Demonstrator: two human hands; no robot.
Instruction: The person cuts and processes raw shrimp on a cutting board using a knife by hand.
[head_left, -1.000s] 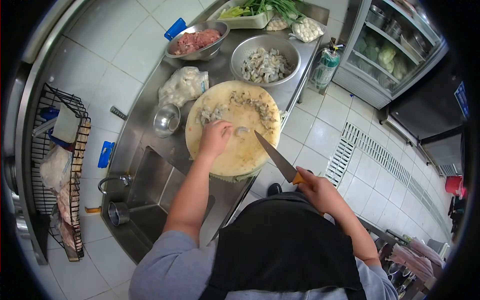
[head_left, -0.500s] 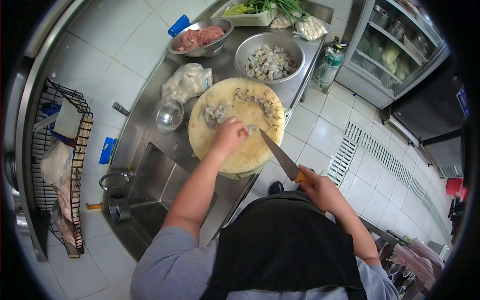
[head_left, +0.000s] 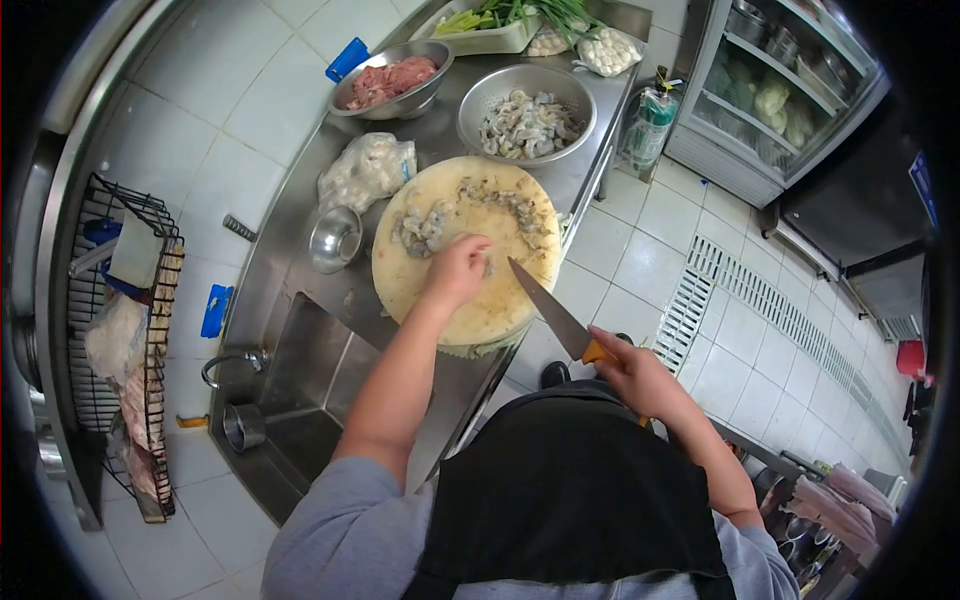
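Observation:
On the round cutting board (head_left: 500,310), my left hand (head_left: 458,270) has its fingers closed around a small peeled shrimp (head_left: 489,265), which shows only partly at the fingertips. My right hand (head_left: 640,377) grips a kitchen knife (head_left: 552,312) by its orange handle. The blade points up and left, its tip over the right side of the board, slightly apart from the shrimp. A pile of cleaned shrimp (head_left: 420,230) lies just beyond my left hand. Dark scraps and more shrimp pieces (head_left: 515,210) curve along the board's far right.
Behind the board stand a colander of shrimp (head_left: 590,110) and a bowl of raw meat (head_left: 437,70). A plastic bag (head_left: 362,172) and a small metal bowl (head_left: 335,240) are at left, with a sink (head_left: 290,400) nearer. Green onions (head_left: 515,10) lie in a tray at the back.
The shrimp and my left fingertips have drawn slightly left, away from the knife tip. The knife stays in my right hand, nearly still. The view has shifted a little.

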